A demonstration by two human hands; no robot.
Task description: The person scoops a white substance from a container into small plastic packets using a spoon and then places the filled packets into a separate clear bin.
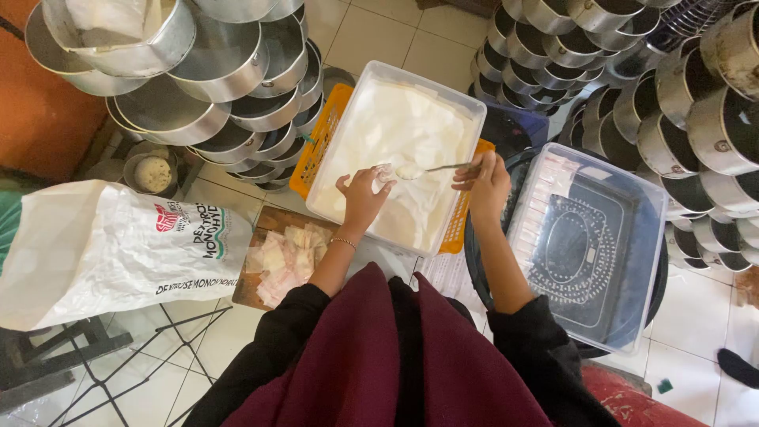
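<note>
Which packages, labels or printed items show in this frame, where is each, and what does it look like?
Large white sack: left of the person, lying on a dark metal stand, bulging, with red, green and black print.
Small clear wrappers: heaped on a wooden board by the left hand's wrist, pale pink and cream squares.
Printed paper sheet: under the white tub's near edge, white with small dark print.
No screens or signs in view.

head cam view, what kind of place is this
Probably a small food-production or bakery workroom. Stacks of round metal pans line the tiled floor, a large white sack of powder lies nearby, and the right hand holds a spoon over a tub of white powder beside the left hand.
</note>
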